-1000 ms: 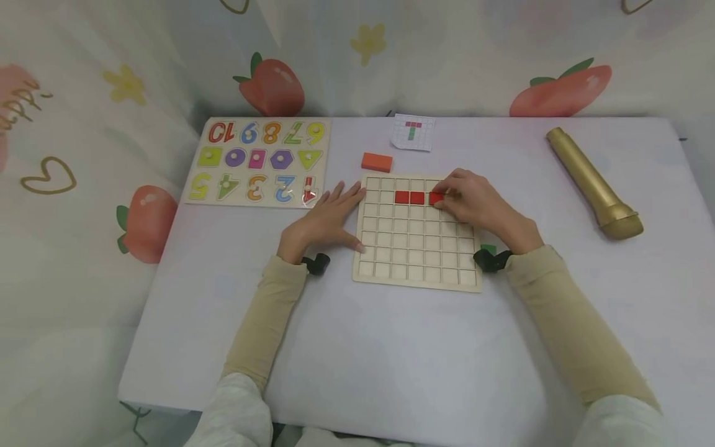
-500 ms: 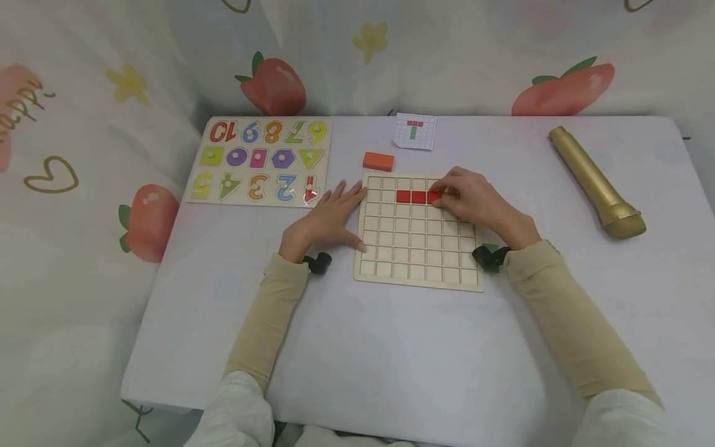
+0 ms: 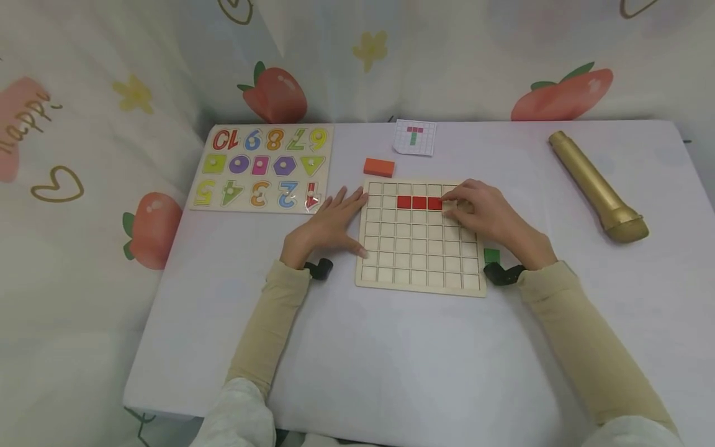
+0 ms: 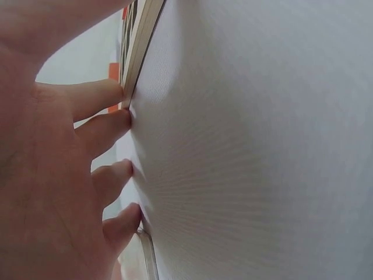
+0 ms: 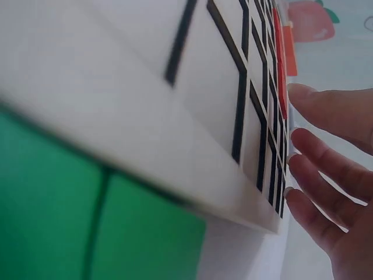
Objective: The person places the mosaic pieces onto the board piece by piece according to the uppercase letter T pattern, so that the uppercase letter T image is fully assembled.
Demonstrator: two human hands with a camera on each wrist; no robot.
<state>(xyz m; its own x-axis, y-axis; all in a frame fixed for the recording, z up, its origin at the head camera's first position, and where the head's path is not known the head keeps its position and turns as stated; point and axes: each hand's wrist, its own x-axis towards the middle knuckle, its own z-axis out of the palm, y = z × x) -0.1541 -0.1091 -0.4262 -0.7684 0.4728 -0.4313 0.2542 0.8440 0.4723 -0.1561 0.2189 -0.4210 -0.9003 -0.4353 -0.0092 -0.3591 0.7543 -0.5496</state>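
Note:
A wooden grid board point(image 3: 420, 262) lies on the table, with three red square tiles point(image 3: 419, 203) side by side in its second row from the top. My right hand point(image 3: 485, 211) hovers at the rightmost red tile; its thumb and fingers are apart and hold nothing in the right wrist view. My left hand point(image 3: 328, 228) rests with spread fingers, the thumb and a fingertip touching the board's left edge. Green tiles point(image 5: 145, 239) sit beside the board's right edge, partly hidden by the right wrist camera in the head view.
An orange block point(image 3: 379, 167) lies behind the board. Farther back is a paper card point(image 3: 414, 137) printed with a red and green T on a grid. A number and shape puzzle point(image 3: 260, 149) lies at the left, and a gold toy microphone point(image 3: 599, 186) at the right.
My right hand has let go of the third red tile and drawn back to the right. That tile now lines up with the other two. The left hand has kept its place.

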